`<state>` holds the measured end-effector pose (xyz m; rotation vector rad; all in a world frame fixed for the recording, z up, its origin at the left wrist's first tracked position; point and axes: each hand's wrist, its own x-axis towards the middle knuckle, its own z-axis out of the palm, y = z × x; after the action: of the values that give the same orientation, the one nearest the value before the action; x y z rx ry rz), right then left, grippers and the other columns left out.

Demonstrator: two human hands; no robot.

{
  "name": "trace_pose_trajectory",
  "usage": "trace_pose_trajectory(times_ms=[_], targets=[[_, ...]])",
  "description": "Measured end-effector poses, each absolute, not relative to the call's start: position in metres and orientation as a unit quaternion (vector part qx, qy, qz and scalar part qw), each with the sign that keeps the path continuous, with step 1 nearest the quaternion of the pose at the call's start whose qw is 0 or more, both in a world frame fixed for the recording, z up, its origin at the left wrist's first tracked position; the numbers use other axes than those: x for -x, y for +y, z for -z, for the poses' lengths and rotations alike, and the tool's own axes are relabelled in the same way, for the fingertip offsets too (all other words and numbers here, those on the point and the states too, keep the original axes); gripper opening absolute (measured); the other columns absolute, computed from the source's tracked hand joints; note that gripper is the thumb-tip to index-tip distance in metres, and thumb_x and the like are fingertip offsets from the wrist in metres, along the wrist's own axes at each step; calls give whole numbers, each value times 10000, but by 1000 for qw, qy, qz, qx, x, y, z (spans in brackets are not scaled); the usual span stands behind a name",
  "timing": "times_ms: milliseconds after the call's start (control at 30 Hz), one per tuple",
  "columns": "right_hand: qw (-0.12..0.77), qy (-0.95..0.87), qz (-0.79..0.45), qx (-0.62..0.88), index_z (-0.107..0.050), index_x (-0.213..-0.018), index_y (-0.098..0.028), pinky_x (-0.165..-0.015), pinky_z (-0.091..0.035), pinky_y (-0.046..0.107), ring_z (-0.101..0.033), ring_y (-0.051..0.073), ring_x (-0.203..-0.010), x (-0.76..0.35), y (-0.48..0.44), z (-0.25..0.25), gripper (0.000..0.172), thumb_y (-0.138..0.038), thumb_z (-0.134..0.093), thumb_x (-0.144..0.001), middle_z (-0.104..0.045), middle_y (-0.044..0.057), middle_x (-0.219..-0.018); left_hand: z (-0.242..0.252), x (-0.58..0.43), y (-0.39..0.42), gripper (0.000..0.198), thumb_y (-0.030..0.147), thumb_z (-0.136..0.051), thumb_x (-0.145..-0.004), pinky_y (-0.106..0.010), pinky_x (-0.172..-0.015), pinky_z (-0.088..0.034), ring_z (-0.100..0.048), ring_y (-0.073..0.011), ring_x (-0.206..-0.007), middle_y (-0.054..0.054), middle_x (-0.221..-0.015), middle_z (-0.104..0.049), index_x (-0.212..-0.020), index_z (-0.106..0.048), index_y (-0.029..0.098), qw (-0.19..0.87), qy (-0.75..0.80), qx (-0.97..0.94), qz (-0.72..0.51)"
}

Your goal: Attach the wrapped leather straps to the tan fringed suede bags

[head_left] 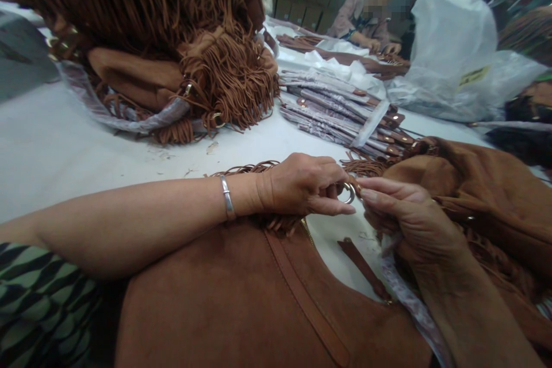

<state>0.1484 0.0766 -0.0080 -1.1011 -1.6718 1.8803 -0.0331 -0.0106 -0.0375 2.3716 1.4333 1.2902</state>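
Note:
A brown suede bag lies in front of me, with a stitched leather strip across it and fringe at its top. My left hand, a silver bracelet on its wrist, is closed around a metal ring just above the bag. Close on its right, my right hand pinches a small brown leather end beside the ring. A plastic-wrapped strap hangs down below my right hand. Between the hands and the bag's curved edge, a short leather tab rests over the white table.
Fringed brown bags are heaped at the back left. Wrapped straps lie in a pile at centre, near a clear plastic bag. Another brown bag is at the right. Across the table a person handles straps.

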Motion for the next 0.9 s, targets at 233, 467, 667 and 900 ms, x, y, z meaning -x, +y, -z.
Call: trace_pose_trajectory(times_ms=[233, 467, 667, 900], targets=[[165, -595, -694, 371, -726, -798, -150, -330, -149, 136, -276, 10, -337, -151, 85, 15, 306, -313, -833, -562, -407, -68, -436, 36, 33, -12, 320, 401, -641, -799, -177, -598, -429, -584, -91, -636, -32, -742, -658, -949, -650, 119, 42, 463, -788, -404], [119, -590, -702, 380, -631, -630, -144, -306, -182, 118, -268, -3, -325, -153, 89, 14, 280, -354, -815, -615, -406, -65, -465, 34, 32, -16, 321, 361, -642, -809, -176, -592, -425, -581, -83, -625, -40, -759, -665, -975, -638, 86, 53, 448, -798, -400], [88, -564, -728, 380, -591, -640, -144, -307, -187, 113, -268, -4, -327, -153, 93, 11, 315, -343, -831, -591, -390, -71, -472, 32, 33, -15, 309, 393, -631, -815, -189, -622, -436, -590, -97, -663, -47, -765, -667, -910, -648, 99, 86, 456, -801, -379], [47, -564, -742, 360, -588, -680, -150, -317, -161, 116, -207, 1, -346, -153, 94, 13, 319, -376, -807, -625, -329, -90, -447, 33, 32, -17, 315, 405, -696, -756, -163, -550, -402, -550, -64, -578, 13, -665, -634, -811, -604, 109, 162, 485, -752, -416]])
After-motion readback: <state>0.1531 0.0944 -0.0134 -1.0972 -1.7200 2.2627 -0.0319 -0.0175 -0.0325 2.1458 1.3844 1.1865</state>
